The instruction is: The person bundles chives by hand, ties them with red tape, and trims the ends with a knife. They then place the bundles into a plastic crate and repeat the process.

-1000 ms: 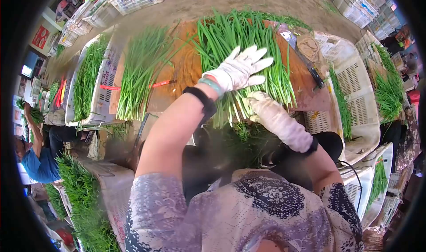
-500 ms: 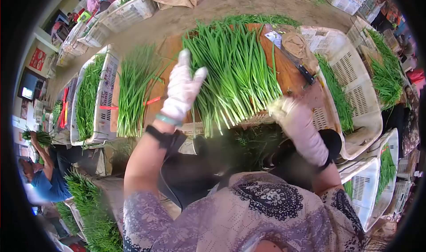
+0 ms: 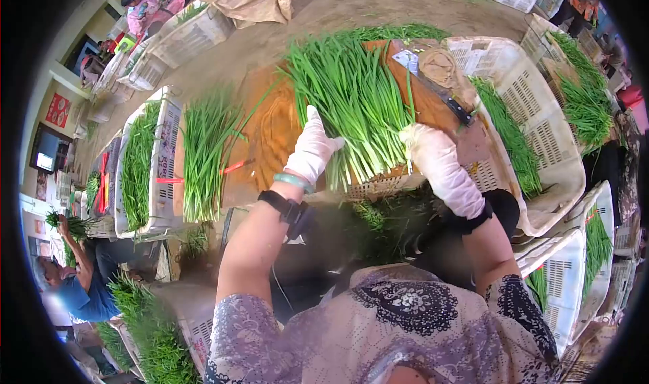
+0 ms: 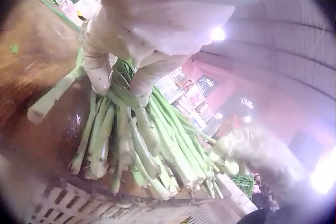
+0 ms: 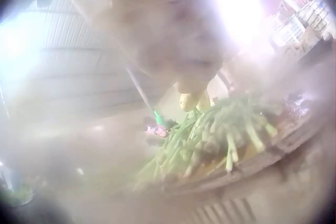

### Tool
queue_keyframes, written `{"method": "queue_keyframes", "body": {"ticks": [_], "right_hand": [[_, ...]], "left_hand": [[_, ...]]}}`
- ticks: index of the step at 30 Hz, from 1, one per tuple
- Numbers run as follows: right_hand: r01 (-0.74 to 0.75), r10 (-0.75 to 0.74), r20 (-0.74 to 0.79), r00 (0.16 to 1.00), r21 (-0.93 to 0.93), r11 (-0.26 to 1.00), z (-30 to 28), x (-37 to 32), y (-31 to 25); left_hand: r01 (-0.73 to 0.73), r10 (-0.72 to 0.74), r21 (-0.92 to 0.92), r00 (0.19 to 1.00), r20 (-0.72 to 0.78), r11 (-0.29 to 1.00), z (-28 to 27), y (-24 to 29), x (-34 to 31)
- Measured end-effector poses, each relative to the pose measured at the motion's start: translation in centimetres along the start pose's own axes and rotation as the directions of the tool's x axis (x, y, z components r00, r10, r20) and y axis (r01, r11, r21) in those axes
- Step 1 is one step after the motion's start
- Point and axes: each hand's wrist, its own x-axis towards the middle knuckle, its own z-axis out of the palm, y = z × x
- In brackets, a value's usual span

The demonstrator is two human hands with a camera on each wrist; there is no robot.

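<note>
A broad spread of garlic chives point(image 3: 351, 100) lies on a brown wooden board point(image 3: 263, 124), its pale stalk ends toward the person. The gloved left hand point(image 3: 313, 147) rests at the spread's left edge, index finger pointing forward and thumb over the stalks. Seen from the left wrist, several stalks point(image 4: 168, 150) pass beneath and beside its glove point(image 4: 152, 35). At the opposite edge, the gloved right hand point(image 3: 433, 151) touches the stalk ends, its fingertips point(image 5: 190, 101) directed down at them; that view is hazy. A smaller bunch of chives point(image 3: 203, 151) lies left over a red strip point(image 3: 233, 167).
A knife point(image 3: 456, 108) lies on the board's right side near a tan cloth point(image 3: 443, 66). White crates point(image 3: 165, 161) point(image 3: 534, 100) holding greens flank the board. Another person point(image 3: 88, 286) sits at the left holding greens.
The left hand lifted off the top of the chives, moved left, then came back right against their left edge. The right hand shifted to their right edge. The stalks lie closer together than half a second ago.
</note>
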Motion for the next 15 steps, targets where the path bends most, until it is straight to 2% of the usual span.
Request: {"method": "queue_keyframes", "body": {"ticks": [1,2,3,4,5,6,7,8,10,11,12,13,14,15], "right_hand": [[-0.088,0.106,0.071,0.992,-0.226,0.970,-1.3,-0.2,-2.3],[-0.072,0.104,0.112,0.988,-0.256,0.964,-0.5,-0.8,-2.1],[-0.056,0.103,0.151,0.983,-0.284,0.957,0.8,-1.3,-1.5],[-0.038,0.100,0.186,0.977,-0.310,0.950,1.3,-1.6,-1.7],[-0.024,0.066,0.185,0.981,-0.222,0.975,1.3,-2.3,-1.9],[0.006,0.066,0.222,0.973,-0.307,0.952,1.6,-2.3,-2.2],[0.016,0.079,0.260,0.962,-0.346,0.938,1.4,-2.4,-2.7],[0.024,0.097,0.291,0.952,-0.385,0.923,0.5,-2.2,-3.4],[-0.002,0.118,0.272,0.955,-0.391,0.921,-3.5,-1.6,-4.9],[0.119,-0.102,0.098,0.990,-0.197,0.973,-5.5,-1.1,-3.4],[0.277,-0.278,-0.120,0.953,-0.026,0.961,-7.8,-0.1,-1.1],[0.019,-0.045,-0.083,0.996,-0.286,0.958,-9.6,1.3,-0.3],[-0.216,0.189,-0.105,0.976,-0.526,0.823,-11.2,3.2,1.0],[-0.194,0.115,-0.170,0.979,-0.591,0.783,-11.2,5.9,5.8]], "left_hand": [[0.028,-0.024,0.133,0.999,-0.032,0.991,0.2,1.0,0.0],[0.060,-0.043,0.266,0.997,-0.067,0.962,0.2,2.1,0.2],[0.016,0.012,0.282,0.995,-0.098,0.959,0.5,-1.7,3.3],[-0.015,0.038,0.261,0.996,-0.083,0.965,0.2,-1.7,3.3],[-0.050,0.068,0.240,0.995,-0.069,0.969,0.1,-1.6,3.2],[-0.083,0.097,0.218,0.994,-0.054,0.972,-0.1,-1.5,3.1],[-0.019,0.038,0.310,0.998,-0.055,0.951,-0.6,-0.8,2.7],[-0.140,0.199,0.440,0.976,-0.091,0.887,-0.8,-1.1,2.4],[-0.226,0.364,0.681,0.929,-0.064,0.697,-2.5,-0.4,1.9],[-0.166,0.317,0.735,0.946,-0.071,0.658,-3.5,2.6,1.0],[-0.105,0.268,0.785,0.960,-0.080,0.611,-4.4,6.7,-0.1],[-0.062,0.254,0.853,0.964,-0.084,0.518,-4.2,9.8,-0.4],[-0.329,0.488,0.841,0.868,0.091,0.429,-4.7,9.7,1.4],[-0.470,0.555,0.827,0.795,0.244,0.309,-3.8,10.6,2.4]]}}
